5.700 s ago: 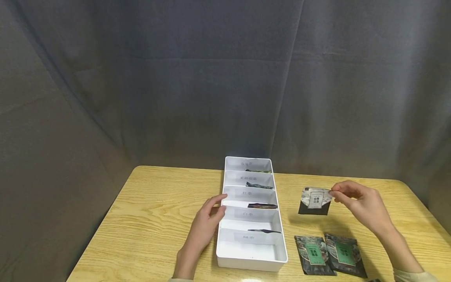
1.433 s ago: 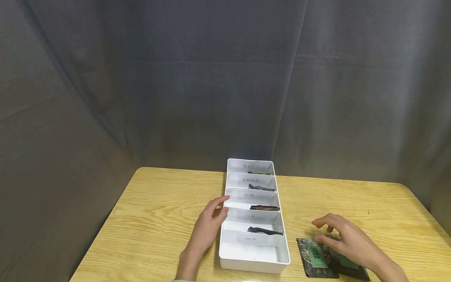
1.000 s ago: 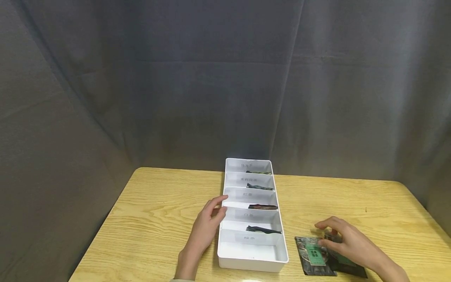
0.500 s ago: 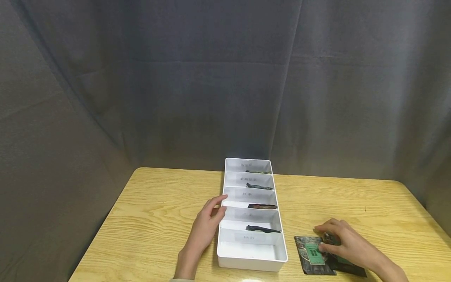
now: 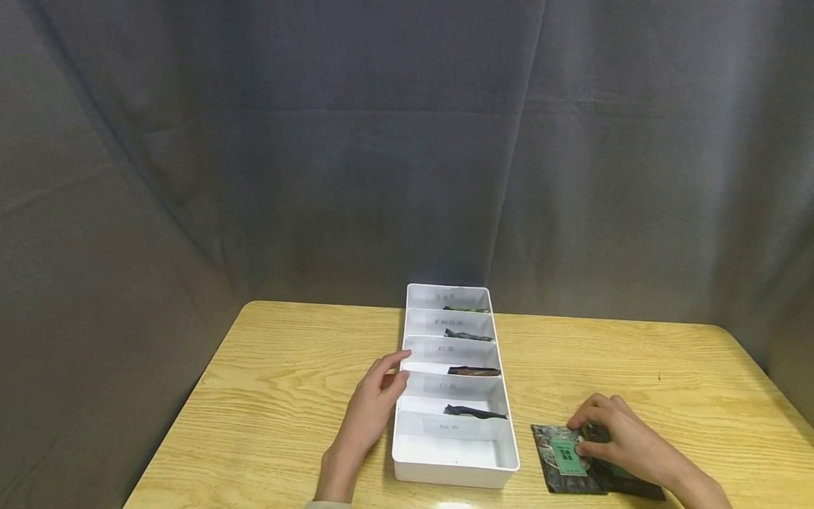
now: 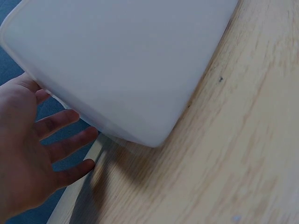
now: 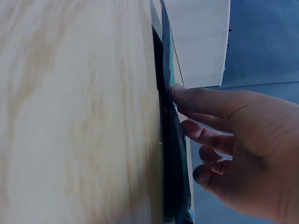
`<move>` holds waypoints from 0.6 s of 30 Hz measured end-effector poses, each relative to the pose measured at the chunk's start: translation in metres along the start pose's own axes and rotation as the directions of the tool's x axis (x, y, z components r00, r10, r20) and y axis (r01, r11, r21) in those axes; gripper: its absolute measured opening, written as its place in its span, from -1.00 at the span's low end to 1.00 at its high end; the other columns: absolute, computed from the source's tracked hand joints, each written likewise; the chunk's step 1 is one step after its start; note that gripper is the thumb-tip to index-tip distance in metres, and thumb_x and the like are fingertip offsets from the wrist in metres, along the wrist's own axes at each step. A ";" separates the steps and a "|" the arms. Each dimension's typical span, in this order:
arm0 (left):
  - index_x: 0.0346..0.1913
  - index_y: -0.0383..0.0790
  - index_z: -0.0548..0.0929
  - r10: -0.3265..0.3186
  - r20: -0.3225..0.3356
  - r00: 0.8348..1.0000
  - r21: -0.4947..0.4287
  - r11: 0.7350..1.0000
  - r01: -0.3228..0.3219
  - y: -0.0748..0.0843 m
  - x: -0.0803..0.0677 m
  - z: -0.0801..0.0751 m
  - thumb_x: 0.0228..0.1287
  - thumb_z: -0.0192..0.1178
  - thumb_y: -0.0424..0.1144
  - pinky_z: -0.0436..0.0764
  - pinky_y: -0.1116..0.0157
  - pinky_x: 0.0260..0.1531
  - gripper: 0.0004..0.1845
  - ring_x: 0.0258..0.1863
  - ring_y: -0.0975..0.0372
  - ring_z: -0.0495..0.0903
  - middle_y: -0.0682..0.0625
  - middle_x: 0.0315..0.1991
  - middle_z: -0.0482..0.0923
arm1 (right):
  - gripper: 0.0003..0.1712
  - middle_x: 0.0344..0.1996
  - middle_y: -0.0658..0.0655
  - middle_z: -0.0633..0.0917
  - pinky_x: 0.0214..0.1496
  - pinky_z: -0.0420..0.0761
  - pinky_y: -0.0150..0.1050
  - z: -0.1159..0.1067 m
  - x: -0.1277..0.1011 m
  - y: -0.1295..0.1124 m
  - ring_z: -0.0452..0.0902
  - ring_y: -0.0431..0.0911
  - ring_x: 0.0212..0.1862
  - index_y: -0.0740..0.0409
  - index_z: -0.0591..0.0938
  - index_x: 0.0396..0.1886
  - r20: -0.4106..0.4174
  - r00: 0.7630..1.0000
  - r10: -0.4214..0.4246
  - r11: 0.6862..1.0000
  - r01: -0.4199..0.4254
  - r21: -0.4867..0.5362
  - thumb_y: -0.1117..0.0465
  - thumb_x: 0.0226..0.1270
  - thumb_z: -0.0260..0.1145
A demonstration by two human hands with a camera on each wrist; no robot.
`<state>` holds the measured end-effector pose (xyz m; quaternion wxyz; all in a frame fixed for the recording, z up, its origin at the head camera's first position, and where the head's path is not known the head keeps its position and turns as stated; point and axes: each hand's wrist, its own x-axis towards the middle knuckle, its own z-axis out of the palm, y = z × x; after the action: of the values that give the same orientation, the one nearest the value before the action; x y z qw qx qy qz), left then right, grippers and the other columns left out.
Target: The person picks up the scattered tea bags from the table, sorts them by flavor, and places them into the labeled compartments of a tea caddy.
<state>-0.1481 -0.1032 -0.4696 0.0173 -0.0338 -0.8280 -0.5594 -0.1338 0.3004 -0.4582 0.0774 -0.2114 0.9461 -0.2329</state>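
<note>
In the head view, two dark tea sachets with green labels lie at front right. My right hand (image 5: 626,438) is over them, its thumb and bent fingertips touching the left tea sachet (image 5: 568,472). Thumb and fingers stand a little apart there; part of the right tea sachet (image 5: 636,484) is covered by the hand. In the right wrist view the thumb (image 7: 187,95) rests against a sachet seen edge-on. My left hand (image 5: 372,406) touches the left rim of a white divided box (image 5: 454,475), fingers spread and loosely bent.
The box has several labelled compartments. A dark sachet (image 5: 475,412) stands in the second from the front, and others lean in those behind; the front one shows a bare floor. The wooden table (image 5: 280,396) ends at grey curtains (image 5: 356,177).
The lifted white-tea sachet is no longer in my right hand; a dark one now shows in the second compartment. My right hand has moved onto the left green-labelled sachet. The left hand stays put.
</note>
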 end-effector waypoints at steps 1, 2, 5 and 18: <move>0.32 0.26 0.48 0.000 0.001 1.000 0.000 1.000 0.000 0.000 0.000 0.000 0.50 0.06 0.04 0.60 0.03 0.10 -0.61 0.13 0.15 0.58 0.08 0.28 0.49 | -0.67 -0.11 -0.14 0.56 -0.24 0.41 -0.38 0.000 0.000 0.000 0.26 -0.30 -0.16 -0.17 0.70 -0.11 -0.006 1.000 -0.009 1.000 0.009 -0.003 -0.13 0.15 0.45; 0.32 0.27 0.48 0.000 0.001 1.000 0.000 1.000 0.000 0.000 0.000 0.000 0.49 0.06 0.04 0.60 0.03 0.10 -0.61 0.13 0.15 0.58 0.08 0.28 0.49 | -0.64 -0.11 -0.14 0.56 -0.25 0.41 -0.38 0.001 0.000 0.000 0.26 -0.31 -0.17 -0.14 0.70 -0.09 -0.014 1.000 -0.022 1.000 0.022 -0.006 -0.13 0.17 0.45; 0.32 0.26 0.49 0.007 -0.001 1.000 -0.003 1.000 -0.007 0.000 0.000 0.000 0.49 0.06 0.03 0.60 0.03 0.09 -0.61 0.12 0.14 0.59 0.07 0.28 0.49 | -0.56 -0.14 -0.16 0.56 -0.30 0.36 -0.40 0.002 0.000 -0.001 0.21 -0.32 -0.22 -0.02 0.71 0.01 -0.043 0.997 -0.070 0.997 0.069 -0.019 -0.12 0.22 0.41; 0.32 0.23 0.49 0.004 -0.005 1.000 -0.002 1.000 -0.004 -0.001 0.001 0.001 0.50 0.06 0.03 0.59 0.01 0.12 -0.61 0.13 0.14 0.59 0.03 0.27 0.49 | -0.73 -0.15 -0.20 0.56 -0.29 0.42 -0.41 0.003 0.005 -0.011 0.22 -0.29 -0.24 -0.15 0.73 -0.19 -0.065 0.998 -0.019 0.995 0.013 -0.101 0.03 0.08 0.52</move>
<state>-0.1490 -0.1024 -0.4707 0.0207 -0.0341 -0.8273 -0.5603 -0.1337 0.2885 -0.4555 0.0335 -0.2148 0.9570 -0.1923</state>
